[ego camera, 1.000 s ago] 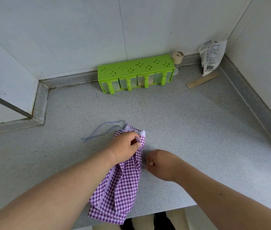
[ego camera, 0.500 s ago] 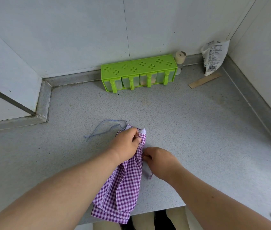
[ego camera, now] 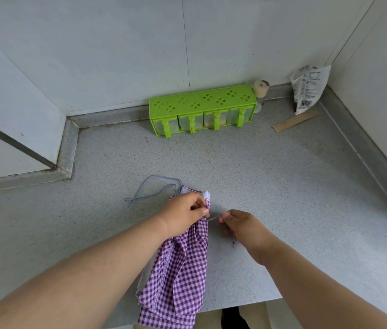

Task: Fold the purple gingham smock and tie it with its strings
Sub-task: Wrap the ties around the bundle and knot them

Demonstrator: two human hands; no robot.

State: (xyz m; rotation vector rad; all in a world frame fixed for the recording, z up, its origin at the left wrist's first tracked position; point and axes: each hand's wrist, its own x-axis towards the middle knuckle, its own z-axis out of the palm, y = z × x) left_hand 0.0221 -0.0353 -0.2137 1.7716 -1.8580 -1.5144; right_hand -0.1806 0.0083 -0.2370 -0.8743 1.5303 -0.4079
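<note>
While the folded smock [ego camera: 176, 279] overhangs the counter's [ego camera: 282, 186] near edge, the left hand [ego camera: 183, 216] pinches its top and the right hand [ego camera: 242, 225] pinches a string [ego camera: 212, 218]; the green rack's [ego camera: 202, 108] drawers hold pale contents.

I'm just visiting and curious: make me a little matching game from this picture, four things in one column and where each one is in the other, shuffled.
Things:
1. green spice rack
2. printed bag
3. wooden stick
4. purple gingham smock

Places:
A. leaning in the far right corner
B. hanging over the near counter edge, held by the left hand
C. against the back wall
D. flat on the counter, just in front of the bag

Pairs: 1-C, 2-A, 3-D, 4-B
</note>
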